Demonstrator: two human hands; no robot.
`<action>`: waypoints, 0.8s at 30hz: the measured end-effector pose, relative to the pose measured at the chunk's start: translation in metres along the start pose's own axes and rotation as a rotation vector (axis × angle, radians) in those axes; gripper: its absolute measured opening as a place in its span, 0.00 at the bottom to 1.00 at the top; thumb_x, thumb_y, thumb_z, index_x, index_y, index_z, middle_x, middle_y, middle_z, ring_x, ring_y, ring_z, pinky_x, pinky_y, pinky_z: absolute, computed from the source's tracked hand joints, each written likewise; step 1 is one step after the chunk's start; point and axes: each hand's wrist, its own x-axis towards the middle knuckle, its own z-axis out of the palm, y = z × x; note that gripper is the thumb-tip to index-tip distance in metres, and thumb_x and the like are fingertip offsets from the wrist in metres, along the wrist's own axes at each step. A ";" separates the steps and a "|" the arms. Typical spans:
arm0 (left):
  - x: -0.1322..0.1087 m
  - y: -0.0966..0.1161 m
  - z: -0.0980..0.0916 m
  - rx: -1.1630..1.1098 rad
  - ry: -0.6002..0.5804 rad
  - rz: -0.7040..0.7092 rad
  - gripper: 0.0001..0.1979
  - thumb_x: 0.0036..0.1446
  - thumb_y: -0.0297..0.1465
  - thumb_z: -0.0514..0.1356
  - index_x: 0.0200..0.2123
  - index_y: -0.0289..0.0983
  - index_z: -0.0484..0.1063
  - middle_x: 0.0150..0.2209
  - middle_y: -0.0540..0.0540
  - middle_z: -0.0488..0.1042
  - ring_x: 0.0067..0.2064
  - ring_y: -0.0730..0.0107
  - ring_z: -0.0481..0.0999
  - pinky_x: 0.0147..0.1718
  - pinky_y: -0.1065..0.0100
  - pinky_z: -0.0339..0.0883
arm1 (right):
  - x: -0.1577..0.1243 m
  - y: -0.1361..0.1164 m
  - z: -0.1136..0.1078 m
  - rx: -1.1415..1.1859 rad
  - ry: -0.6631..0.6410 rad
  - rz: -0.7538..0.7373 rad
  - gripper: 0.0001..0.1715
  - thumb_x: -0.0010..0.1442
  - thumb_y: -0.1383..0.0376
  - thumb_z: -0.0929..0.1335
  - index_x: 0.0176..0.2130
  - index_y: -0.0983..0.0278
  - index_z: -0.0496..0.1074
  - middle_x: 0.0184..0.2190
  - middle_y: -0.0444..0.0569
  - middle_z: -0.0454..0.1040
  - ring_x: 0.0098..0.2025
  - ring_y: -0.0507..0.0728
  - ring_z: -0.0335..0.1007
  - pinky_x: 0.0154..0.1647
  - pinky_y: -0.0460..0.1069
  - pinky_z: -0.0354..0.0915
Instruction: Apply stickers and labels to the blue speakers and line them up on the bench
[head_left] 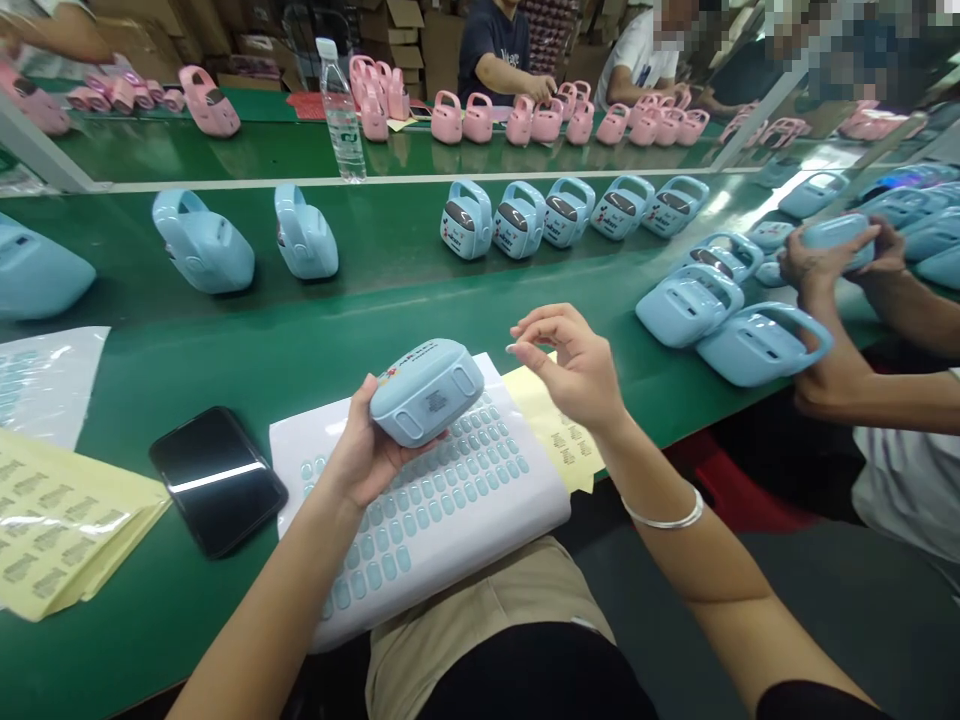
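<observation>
My left hand [360, 450] grips a light blue plastic device [427, 390], turned so its underside with a small printed label faces me. My right hand [570, 365] hovers just right of the device, thumb and forefinger pinched together; whatever they hold is too small to make out. Below both hands a white sheet of small blue oval pads [435, 500] lies across the table edge and my lap. A yellow sheet of printed labels [559, 435] pokes out from under my right hand.
A black phone [217, 478] and a stack of yellow label sheets [60, 520] lie to the left. Several blue devices [517, 218] stand along the green belt [375, 290]. A co-worker's hands [825, 262] hold one at right. A water bottle [341, 110] and pink devices [480, 118] stand beyond.
</observation>
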 end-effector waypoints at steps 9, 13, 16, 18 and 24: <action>0.001 0.002 0.001 0.044 0.074 0.076 0.23 0.63 0.44 0.43 0.57 0.43 0.61 0.36 0.40 0.77 0.28 0.56 0.80 0.21 0.66 0.75 | -0.038 0.049 -0.065 -0.271 -0.743 0.492 0.06 0.54 0.67 0.66 0.26 0.65 0.67 0.34 0.46 0.65 0.34 0.52 0.65 0.37 0.50 0.65; 0.003 0.002 0.002 0.069 0.095 0.083 0.25 0.63 0.45 0.43 0.57 0.41 0.62 0.37 0.39 0.76 0.28 0.57 0.80 0.21 0.67 0.74 | -0.053 0.052 -0.055 -0.276 -0.679 0.527 0.06 0.55 0.68 0.65 0.26 0.65 0.66 0.34 0.46 0.63 0.32 0.51 0.63 0.34 0.50 0.64; 0.004 0.002 0.004 0.074 0.104 0.089 0.24 0.63 0.45 0.42 0.56 0.41 0.63 0.38 0.39 0.76 0.29 0.57 0.80 0.21 0.67 0.75 | -0.060 0.053 -0.049 -0.281 -0.627 0.528 0.06 0.56 0.69 0.65 0.27 0.66 0.67 0.35 0.46 0.62 0.32 0.50 0.63 0.38 0.51 0.65; 0.004 0.002 0.004 0.072 0.104 0.097 0.24 0.63 0.44 0.42 0.55 0.41 0.64 0.38 0.40 0.76 0.29 0.57 0.80 0.22 0.67 0.75 | -0.064 0.053 -0.048 -0.280 -0.598 0.524 0.05 0.56 0.70 0.65 0.28 0.66 0.68 0.36 0.46 0.61 0.34 0.51 0.63 0.42 0.52 0.64; 0.004 0.002 0.002 0.077 0.100 0.118 0.24 0.63 0.45 0.43 0.54 0.41 0.64 0.41 0.39 0.75 0.31 0.56 0.80 0.22 0.66 0.76 | -0.063 0.057 -0.058 -0.183 -0.682 0.527 0.06 0.54 0.67 0.67 0.26 0.66 0.69 0.36 0.46 0.61 0.35 0.51 0.64 0.38 0.50 0.66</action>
